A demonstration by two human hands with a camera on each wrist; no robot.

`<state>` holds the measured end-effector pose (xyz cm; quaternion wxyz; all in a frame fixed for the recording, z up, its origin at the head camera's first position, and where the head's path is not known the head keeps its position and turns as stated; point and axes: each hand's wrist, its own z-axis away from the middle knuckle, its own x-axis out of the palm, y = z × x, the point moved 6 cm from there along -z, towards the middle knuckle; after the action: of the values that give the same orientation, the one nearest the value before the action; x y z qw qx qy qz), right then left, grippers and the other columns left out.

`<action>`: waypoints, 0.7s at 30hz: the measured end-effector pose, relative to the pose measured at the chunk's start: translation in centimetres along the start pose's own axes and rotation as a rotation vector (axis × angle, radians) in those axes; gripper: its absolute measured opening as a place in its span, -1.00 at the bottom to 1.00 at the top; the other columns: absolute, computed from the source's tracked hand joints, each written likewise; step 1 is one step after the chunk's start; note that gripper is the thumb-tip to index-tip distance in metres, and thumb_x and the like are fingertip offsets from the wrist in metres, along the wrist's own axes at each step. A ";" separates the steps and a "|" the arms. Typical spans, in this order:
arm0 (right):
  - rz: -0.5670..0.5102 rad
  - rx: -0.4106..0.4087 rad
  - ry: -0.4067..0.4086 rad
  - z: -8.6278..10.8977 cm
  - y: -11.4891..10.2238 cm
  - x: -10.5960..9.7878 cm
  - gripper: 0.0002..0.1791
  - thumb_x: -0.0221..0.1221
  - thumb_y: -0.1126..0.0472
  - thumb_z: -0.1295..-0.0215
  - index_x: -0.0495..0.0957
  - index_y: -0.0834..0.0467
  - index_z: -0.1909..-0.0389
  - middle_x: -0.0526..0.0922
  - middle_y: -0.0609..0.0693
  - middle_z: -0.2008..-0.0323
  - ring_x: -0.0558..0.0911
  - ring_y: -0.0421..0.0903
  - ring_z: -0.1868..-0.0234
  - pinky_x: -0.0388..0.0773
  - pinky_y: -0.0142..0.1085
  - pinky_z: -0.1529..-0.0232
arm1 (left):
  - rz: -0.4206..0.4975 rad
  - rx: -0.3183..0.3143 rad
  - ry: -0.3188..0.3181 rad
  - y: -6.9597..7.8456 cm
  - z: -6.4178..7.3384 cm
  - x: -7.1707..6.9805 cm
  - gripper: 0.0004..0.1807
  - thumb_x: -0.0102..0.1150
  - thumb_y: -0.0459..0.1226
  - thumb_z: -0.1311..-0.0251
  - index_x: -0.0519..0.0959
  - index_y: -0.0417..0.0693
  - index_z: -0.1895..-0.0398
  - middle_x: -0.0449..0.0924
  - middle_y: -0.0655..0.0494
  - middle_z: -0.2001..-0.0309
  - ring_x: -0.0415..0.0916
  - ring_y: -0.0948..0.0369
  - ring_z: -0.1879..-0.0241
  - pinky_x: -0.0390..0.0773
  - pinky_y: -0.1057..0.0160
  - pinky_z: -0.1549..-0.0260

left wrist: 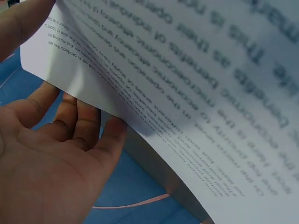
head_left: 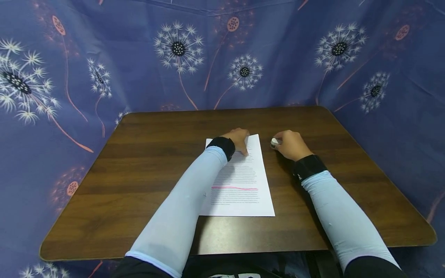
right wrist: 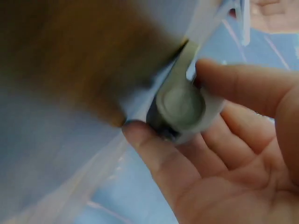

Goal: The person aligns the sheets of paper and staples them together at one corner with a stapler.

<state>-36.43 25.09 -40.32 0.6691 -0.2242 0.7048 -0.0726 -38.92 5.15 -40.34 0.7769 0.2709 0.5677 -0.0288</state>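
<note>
A printed white sheet of paper lies on the table, one pink line running across its lower half. My left hand rests near the top of the sheet with its fingers spread. In the left wrist view, the fingers touch the paper at its edge. To the right of the sheet, my right hand pinches a small pale dispenser that looks like a correction tape between thumb and fingers. Its round body tapers to a narrow tip. The head view shows this correction tape just beside the fingertips, apart from the paper.
A brown wooden table with rounded corners carries the sheet. Behind it hangs a blue curtain printed with dandelions. Both forearms wear light blue sleeves and black wrist bands.
</note>
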 end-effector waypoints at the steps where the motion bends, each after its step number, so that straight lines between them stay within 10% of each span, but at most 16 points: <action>1: -0.015 -0.009 -0.011 -0.3 -0.6 0.4 -0.66 0.28 0.36 -0.31 0.66 0.33 -0.09 0.73 0.29 0.00 0.68 0.21 0.00 0.57 0.10 -0.06 | -0.004 0.003 0.004 0.0 0.0 0.1 -0.07 0.62 -0.15 -0.04 0.35 0.00 -0.49 0.37 -0.03 -0.44 0.34 0.03 -0.41 0.36 -0.03 -0.40; 21: -0.072 -0.030 0.001 -1.4 -3.5 1.7 -0.63 0.26 0.39 -0.31 0.67 0.25 -0.13 0.70 0.25 -0.12 0.65 0.20 -0.09 0.58 0.11 -0.10 | -0.022 0.042 -0.043 -0.2 0.1 0.2 -0.28 0.55 -0.16 -0.12 0.50 0.31 -0.38 0.30 0.03 -0.47 0.22 -0.01 -0.47 0.32 -0.07 -0.41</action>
<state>-37.03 20.99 -40.30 0.6621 -0.2596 0.6978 -0.0861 -38.83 4.97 -40.57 0.7825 0.2801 0.5533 -0.0551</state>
